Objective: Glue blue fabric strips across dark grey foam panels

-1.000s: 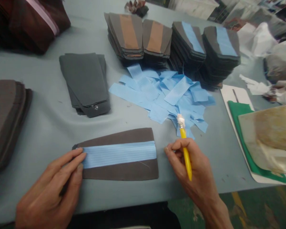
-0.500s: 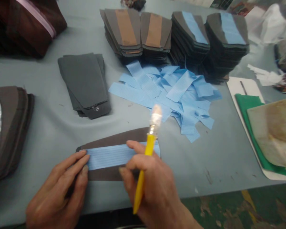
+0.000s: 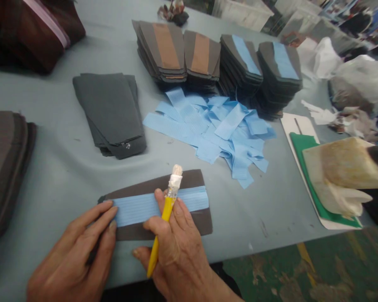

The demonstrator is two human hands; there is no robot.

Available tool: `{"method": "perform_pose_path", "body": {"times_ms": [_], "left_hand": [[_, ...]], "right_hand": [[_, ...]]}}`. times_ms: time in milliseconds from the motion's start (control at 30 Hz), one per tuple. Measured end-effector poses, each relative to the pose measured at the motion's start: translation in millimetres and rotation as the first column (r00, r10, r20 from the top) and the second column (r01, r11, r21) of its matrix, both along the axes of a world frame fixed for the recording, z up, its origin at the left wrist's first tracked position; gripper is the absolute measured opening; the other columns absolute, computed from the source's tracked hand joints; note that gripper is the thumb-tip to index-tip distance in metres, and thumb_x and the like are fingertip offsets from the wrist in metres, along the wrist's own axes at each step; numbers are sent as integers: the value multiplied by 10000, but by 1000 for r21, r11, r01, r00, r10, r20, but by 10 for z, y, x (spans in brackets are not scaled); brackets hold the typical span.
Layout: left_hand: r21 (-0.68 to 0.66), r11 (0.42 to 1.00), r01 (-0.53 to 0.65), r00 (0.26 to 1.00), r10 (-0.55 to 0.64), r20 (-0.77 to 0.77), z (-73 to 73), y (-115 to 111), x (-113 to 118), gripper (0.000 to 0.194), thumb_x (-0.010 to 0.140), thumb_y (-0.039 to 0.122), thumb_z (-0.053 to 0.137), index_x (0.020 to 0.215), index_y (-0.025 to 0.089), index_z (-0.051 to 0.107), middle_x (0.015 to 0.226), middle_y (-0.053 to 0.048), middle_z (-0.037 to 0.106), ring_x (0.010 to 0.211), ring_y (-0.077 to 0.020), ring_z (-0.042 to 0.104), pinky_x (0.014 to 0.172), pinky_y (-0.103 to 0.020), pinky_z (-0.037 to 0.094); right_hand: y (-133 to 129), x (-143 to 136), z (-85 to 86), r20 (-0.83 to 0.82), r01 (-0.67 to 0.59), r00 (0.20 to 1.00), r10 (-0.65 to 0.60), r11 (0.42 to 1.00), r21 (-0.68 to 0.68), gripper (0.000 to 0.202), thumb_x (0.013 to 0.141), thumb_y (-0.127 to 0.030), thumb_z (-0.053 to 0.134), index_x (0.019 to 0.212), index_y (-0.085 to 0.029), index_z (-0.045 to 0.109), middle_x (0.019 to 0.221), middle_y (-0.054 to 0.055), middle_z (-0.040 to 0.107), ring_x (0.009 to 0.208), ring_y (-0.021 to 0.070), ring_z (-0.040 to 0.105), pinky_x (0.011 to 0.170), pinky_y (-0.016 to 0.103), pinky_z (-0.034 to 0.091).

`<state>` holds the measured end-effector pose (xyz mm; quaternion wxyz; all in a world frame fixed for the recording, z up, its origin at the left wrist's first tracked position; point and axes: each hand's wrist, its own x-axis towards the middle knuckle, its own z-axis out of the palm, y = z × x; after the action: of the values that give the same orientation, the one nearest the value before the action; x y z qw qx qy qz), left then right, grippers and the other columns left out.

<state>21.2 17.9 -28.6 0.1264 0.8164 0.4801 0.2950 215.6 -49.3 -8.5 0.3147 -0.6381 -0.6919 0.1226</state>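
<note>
The strip [image 3: 134, 212] lies lengthwise left to right along the panel [image 3: 203, 221] on the surface [image 3: 255, 209], its left end under the left hand's [image 3: 74, 249] extended fingers; the right hand [image 3: 179, 245], gripping the brush [image 3: 167, 212] (bristles pointing away), reaches over its middle.

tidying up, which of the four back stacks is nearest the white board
The rightmost stack, blue strip on top; its base sits beside the board, the other three farther left.
</note>
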Motion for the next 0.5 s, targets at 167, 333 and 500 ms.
{"method": "perform_pose_path", "body": {"times_ms": [167,333,500], "left_hand": [[-5,1000,-12,1000,12,2,31,0,25,313,1044,304,604,1330,268,725,1391,-62,746,1190,-251,750,1203,-382,502],[27,1000,-9,1000,8,6,29,24,30,313,1035,309,623,1320,252,741,1367,-62,755,1173,-246,754,1183,-356,510],[31,999,-19,1000,19,1,23,18,28,304,1033,327,622,1300,261,751,1363,-54,760,1163,-247,761,1185,-358,511]], "right_hand": [[-75,222,45,58,64,996,-61,997,-35,401,954,-251,756,1251,-209,491,1654,308,468,1544,398,482,1180,646,495],[-172,599,66,126,202,971,-202,979,12,309,1028,-256,647,1291,-192,498,1615,295,524,1539,377,494,1139,651,527],[-237,773,78,69,360,921,-383,906,221,193,1056,-220,649,1161,-240,489,1492,238,659,1452,320,598,1126,597,512]]}}
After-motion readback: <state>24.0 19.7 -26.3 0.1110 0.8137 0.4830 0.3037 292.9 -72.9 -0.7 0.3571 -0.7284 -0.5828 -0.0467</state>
